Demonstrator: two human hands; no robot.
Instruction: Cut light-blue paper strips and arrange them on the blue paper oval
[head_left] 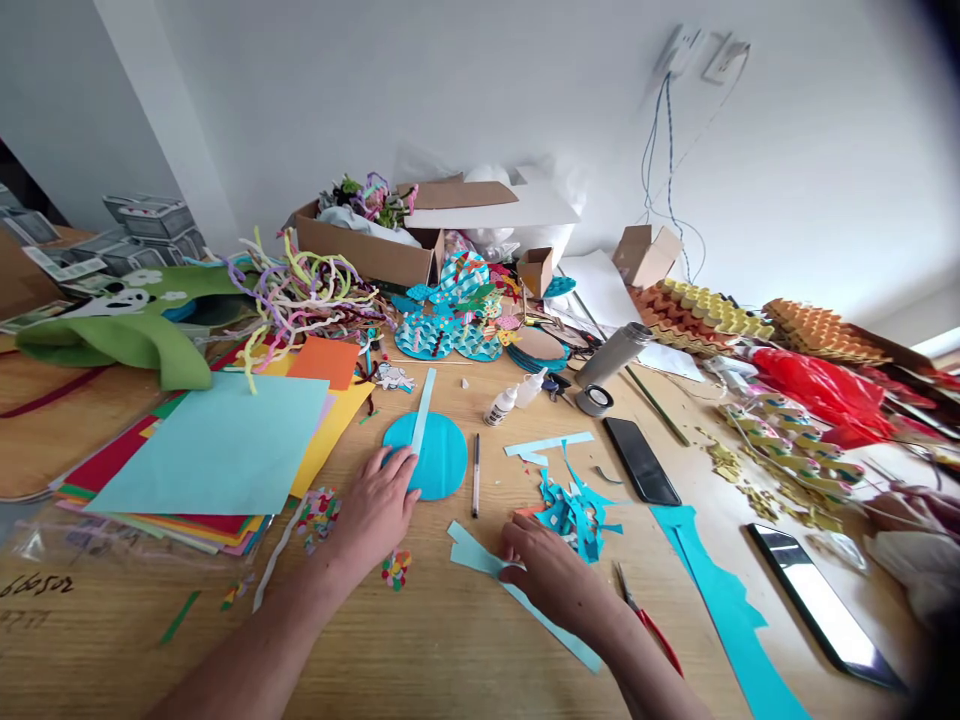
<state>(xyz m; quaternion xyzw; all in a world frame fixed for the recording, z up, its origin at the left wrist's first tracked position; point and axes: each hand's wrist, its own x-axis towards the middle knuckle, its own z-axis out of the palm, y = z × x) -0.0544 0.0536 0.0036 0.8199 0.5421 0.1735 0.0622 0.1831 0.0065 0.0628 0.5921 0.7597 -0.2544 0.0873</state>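
Nearest to us, our left forearm (270,620) and right forearm (637,660) rise from the bottom edge of the frame over the wooden table (420,660). At lower right we see red-handled scissors (652,632) just beside the right forearm, then a long blue offcut (720,590) and a phone (825,605) with a bright, reflecting screen. A second, dark phone (641,460) lies right of centre, with a heap of blue scraps (577,515) between it and our right hand (551,572).

A pen (476,475) lies upright in the frame just right of the blue disc (444,468), and a cluster of paper dots (396,570) sits below the disc, between our hands. Two white glue bottles (510,397) stand near the middle, above the pen. At left a pale blue sheet (210,445) tops a stack of coloured paper; pipe cleaners (304,290) tangle at upper left.

The disc lies at the centre, under the fingertips of our left hand (381,490). That hand is laid flat, fingers extended, at the disc's left edge and by the lower end of a pale strip (424,405). Our right hand curls over pale blue strips (474,553) below centre; we cannot tell whether it grips them.
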